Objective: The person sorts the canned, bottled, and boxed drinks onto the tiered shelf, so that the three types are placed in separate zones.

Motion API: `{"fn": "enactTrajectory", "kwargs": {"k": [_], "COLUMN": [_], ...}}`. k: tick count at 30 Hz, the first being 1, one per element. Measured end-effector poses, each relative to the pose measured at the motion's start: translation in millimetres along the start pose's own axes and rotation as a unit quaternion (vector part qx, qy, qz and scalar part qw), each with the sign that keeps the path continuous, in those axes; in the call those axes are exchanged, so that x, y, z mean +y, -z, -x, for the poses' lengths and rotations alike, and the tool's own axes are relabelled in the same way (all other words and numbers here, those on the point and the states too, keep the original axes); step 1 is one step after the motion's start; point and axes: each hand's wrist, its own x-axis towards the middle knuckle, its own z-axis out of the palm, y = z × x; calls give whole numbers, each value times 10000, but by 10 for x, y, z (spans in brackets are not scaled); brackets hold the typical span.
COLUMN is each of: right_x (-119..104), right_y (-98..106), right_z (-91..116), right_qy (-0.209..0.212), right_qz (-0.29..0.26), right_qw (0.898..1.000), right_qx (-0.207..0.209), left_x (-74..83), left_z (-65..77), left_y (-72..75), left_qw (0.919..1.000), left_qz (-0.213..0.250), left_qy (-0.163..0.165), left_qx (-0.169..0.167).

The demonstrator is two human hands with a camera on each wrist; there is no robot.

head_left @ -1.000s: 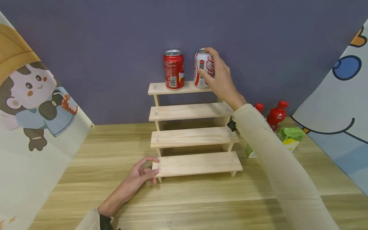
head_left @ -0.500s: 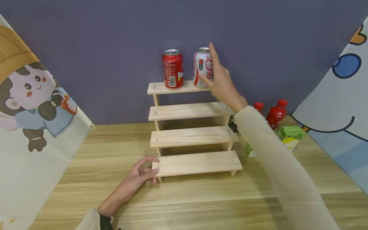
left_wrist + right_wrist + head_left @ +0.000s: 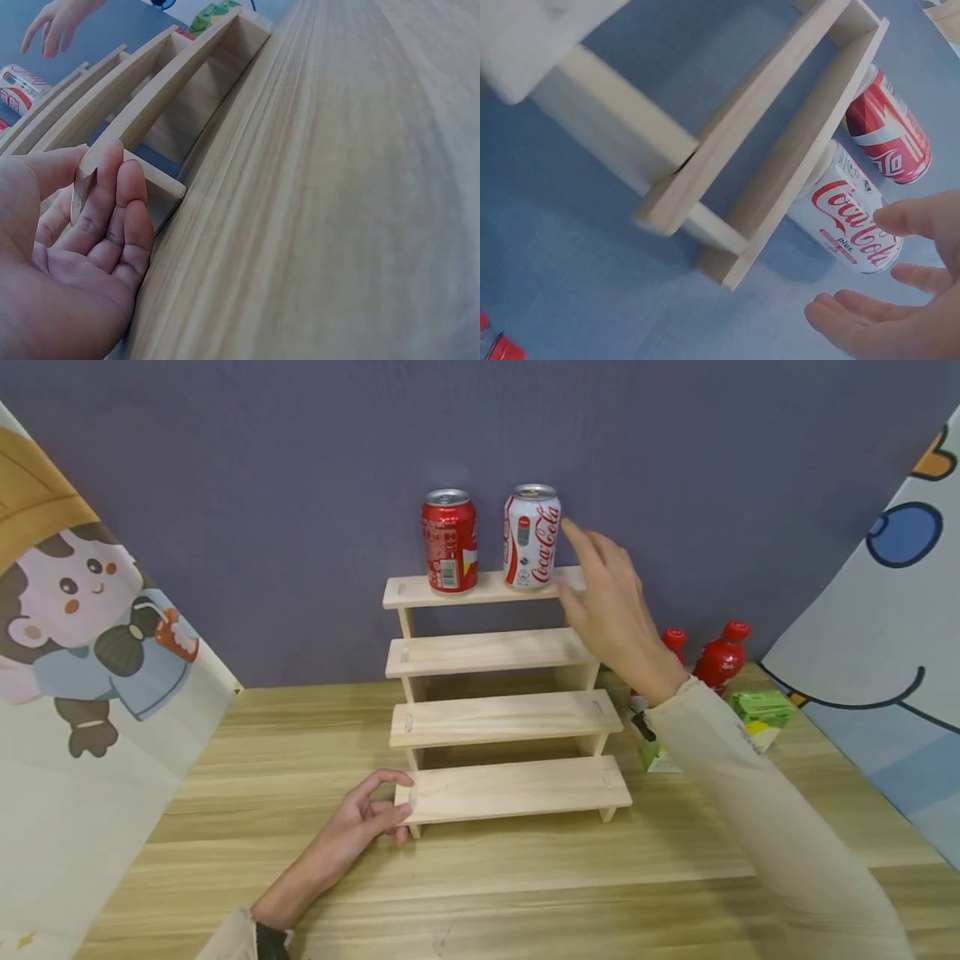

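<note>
A four-tier wooden step shelf (image 3: 510, 717) stands against the dark back wall. On its top tier are a red soda can (image 3: 450, 542) at the left and a white Coca-Cola can (image 3: 532, 537) to its right, both upright. My right hand (image 3: 611, 602) is just right of the white can, fingers spread and holding nothing; the right wrist view shows a gap between the fingers and the can. With thumb and fingers my left hand (image 3: 367, 810) grips the left end of the lowest tier, and the left wrist view shows the fingers (image 3: 101, 202) curled round the board's corner.
Right of the shelf, two red-capped bottles (image 3: 722, 658) stand by the wall, partly behind my right arm. Green cartons (image 3: 759, 714) are in front of them. Printed panels close off the left and right sides of the wood-grain table (image 3: 480, 893).
My right hand has let go of the white can and drawn back to the right and down. The can stays on the top tier. My left hand keeps its grip on the lowest tier.
</note>
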Motion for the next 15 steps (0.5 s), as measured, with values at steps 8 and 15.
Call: {"fn": "enactTrajectory", "kwargs": {"k": [8,15], "right_x": [93,100], "right_y": [126,201], "right_z": [199,346], "right_qy": [282,482], "right_qz": [59,170], "right_qw": [9991,9980], "right_qx": [311,368], "left_x": [16,12], "left_z": [-10,-6], "left_y": [-6,-2], "left_qw": [10000,10000], "left_qz": [19,-3], "left_qy": [-28,-4], "left_qx": [-28,61]}}
